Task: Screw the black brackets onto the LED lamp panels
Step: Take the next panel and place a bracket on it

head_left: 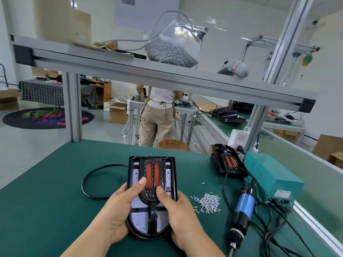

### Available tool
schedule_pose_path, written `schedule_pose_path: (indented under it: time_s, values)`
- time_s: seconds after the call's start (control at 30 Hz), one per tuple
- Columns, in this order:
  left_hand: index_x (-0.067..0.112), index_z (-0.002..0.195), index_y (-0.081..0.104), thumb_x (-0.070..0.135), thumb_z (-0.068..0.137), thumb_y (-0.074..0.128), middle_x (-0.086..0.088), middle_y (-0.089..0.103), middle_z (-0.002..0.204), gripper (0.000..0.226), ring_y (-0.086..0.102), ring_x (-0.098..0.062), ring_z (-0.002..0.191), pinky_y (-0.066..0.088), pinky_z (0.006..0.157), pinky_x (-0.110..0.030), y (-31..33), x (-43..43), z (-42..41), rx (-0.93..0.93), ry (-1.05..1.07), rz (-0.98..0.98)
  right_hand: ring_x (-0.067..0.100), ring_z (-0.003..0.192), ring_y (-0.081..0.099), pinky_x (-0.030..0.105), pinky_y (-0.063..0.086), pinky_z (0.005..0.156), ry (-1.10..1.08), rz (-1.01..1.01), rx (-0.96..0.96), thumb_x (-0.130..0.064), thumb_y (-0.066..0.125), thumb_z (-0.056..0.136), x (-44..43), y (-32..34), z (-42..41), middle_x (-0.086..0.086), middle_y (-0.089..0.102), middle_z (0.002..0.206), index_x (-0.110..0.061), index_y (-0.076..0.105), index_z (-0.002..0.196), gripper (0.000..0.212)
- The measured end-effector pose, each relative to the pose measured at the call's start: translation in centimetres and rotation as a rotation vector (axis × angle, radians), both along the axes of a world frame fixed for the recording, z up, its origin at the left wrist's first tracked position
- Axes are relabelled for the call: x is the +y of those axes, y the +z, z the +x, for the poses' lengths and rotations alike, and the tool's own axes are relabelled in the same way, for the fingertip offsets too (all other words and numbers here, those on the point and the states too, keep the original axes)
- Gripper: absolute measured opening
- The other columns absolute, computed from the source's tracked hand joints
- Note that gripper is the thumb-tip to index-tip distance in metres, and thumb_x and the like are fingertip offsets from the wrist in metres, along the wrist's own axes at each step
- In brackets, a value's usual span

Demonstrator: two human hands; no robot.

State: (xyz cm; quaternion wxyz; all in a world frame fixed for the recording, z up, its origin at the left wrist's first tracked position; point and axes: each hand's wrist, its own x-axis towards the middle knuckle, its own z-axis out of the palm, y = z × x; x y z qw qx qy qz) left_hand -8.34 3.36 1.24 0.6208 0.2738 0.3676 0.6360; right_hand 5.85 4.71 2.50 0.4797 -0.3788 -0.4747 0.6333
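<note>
Here, a bracket is seated by hand on a panel, with screwing apparently still to come.
The LED lamp panel (pixel 138 204) lies lengthwise on the near middle of the green bench mat (pixel 46 191) with the black bracket (pixel 152 213) on top. The left hand (pixel 118 206) and right hand (pixel 178 210) clasp its two long sides, thumbs pressing on the bracket. No driven screw can be made out. The loose screw pile (pixel 208 202) and the electric screwdriver (pixel 243 206) lie untouched just to the right, so fastening is judged to remain. A second lamp assembly (pixel 227 162) stands beside the teal power supply (pixel 271 175); its state cannot be told. Open mat lies left, past the looped black cable (pixel 87 182). The right side is crowded with cords up to the bench's aluminium edge rail (pixel 315 229).
</note>
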Motion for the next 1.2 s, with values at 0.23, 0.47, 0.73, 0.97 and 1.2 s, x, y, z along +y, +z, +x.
schedule_pose_path:
  time_s: [0.23,0.47,0.73,0.97,1.2]
  values:
    - [0.003,0.11,0.068,0.017,0.074,0.073,-0.026,0.073,0.103,0.04,0.073,-0.043,0.087,0.061,0.065,-0.049,0.2,0.2,0.4,0.072,0.092,0.039,0.029,0.092,0.074,0.032,0.059,0.076,-0.015,-0.011,0.041,-0.01,0.067,0.091,0.2,-0.1,0.0,0.016,0.076,0.1,-0.002,0.071,0.108,0.019]
    - [0.005,0.118,0.066,0.02,0.073,0.073,-0.022,0.074,0.108,0.048,0.073,-0.038,0.095,0.061,0.075,-0.047,0.9,-0.4,0.2,0.112,0.064,0.049,0.036,0.102,0.071,0.04,0.057,0.091,0.01,0.061,0.121,-0.013,0.069,0.082,0.3,-0.2,0.1,0.019,0.075,0.106,0.0,0.07,0.111,0.033]
    - [0.01,0.134,0.052,0.038,0.077,0.071,-0.017,0.071,0.118,0.067,0.071,-0.034,0.101,0.058,0.085,-0.049,2.2,-0.6,-2.3,0.015,0.108,0.047,0.035,0.101,0.071,0.044,0.056,0.094,0.109,0.131,-0.044,-0.024,0.076,0.074,0.5,-0.6,0.7,0.015,0.076,0.104,-0.004,0.071,0.104,0.037]
    - [0.015,0.099,0.072,0.021,0.067,0.079,-0.02,0.075,0.099,0.033,0.075,-0.034,0.077,0.06,0.062,-0.045,2.1,-0.3,-1.8,-0.038,0.184,0.071,0.03,0.099,0.073,0.042,0.056,0.093,0.103,0.147,-0.088,-0.031,0.079,0.073,0.0,-0.4,0.4,0.011,0.077,0.103,-0.007,0.069,0.109,0.044]
    - [0.012,0.124,0.059,0.016,0.089,0.069,-0.015,0.074,0.11,0.036,0.074,-0.031,0.093,0.061,0.071,-0.051,1.5,0.1,-1.0,-0.296,0.453,0.04,0.03,0.108,0.069,0.053,0.051,0.1,0.02,0.044,-0.023,-0.036,0.076,0.067,-0.1,-1.0,0.0,0.01,0.075,0.111,-0.006,0.063,0.118,0.061]
